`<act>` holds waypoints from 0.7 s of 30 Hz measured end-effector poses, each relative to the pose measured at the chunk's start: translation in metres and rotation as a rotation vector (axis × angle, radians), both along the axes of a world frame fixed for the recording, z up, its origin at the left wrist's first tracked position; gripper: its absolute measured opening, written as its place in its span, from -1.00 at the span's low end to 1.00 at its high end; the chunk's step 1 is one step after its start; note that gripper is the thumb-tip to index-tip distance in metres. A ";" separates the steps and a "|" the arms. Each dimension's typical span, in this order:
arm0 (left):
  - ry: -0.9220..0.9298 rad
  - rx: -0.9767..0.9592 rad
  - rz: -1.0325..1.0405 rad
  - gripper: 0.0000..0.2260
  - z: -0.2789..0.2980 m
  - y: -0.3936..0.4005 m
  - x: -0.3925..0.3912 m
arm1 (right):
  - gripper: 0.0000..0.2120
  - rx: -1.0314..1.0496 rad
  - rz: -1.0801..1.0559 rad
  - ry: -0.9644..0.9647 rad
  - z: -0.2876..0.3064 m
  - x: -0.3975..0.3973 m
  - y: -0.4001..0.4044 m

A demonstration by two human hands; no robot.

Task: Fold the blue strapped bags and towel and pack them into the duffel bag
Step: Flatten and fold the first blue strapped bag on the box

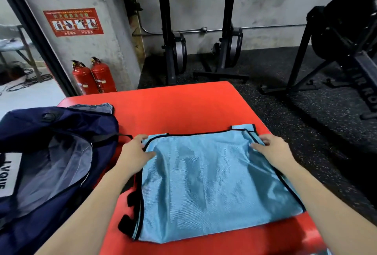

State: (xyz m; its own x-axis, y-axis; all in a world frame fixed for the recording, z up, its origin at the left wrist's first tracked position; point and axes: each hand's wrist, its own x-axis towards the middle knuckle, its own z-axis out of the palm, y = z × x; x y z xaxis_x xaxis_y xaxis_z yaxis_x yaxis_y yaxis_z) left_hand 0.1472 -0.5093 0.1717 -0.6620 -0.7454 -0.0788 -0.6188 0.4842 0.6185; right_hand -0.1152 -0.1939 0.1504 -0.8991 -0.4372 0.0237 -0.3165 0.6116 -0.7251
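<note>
Judging progress, I put the task at an early stage: one blue strapped bag [214, 181] lies spread flat on the red table [183, 103], toward its near right corner, not yet folded. The duffel bag [51, 152] sits open at the table's left edge; I cannot see anything packed inside. The left grip [135, 152] pinches the bag's far left corner. The right grip [271, 148] presses the far right corner, fingers fairly straight. No towel is identifiable.
</note>
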 end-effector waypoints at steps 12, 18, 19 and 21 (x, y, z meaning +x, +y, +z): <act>0.310 -0.051 0.126 -0.67 0.014 -0.003 0.002 | -0.94 -0.375 -0.100 0.060 0.015 -0.010 0.005; 0.120 -0.206 -0.036 -0.44 0.006 0.013 -0.003 | -0.58 0.129 -0.100 0.252 -0.003 -0.003 -0.010; 0.159 -0.237 -0.089 -0.48 0.006 0.025 -0.004 | -0.59 0.172 -0.068 0.331 -0.003 0.004 -0.011; 0.192 -0.242 -0.208 -0.55 0.004 0.060 -0.004 | -0.62 0.142 0.051 0.434 -0.001 0.021 -0.015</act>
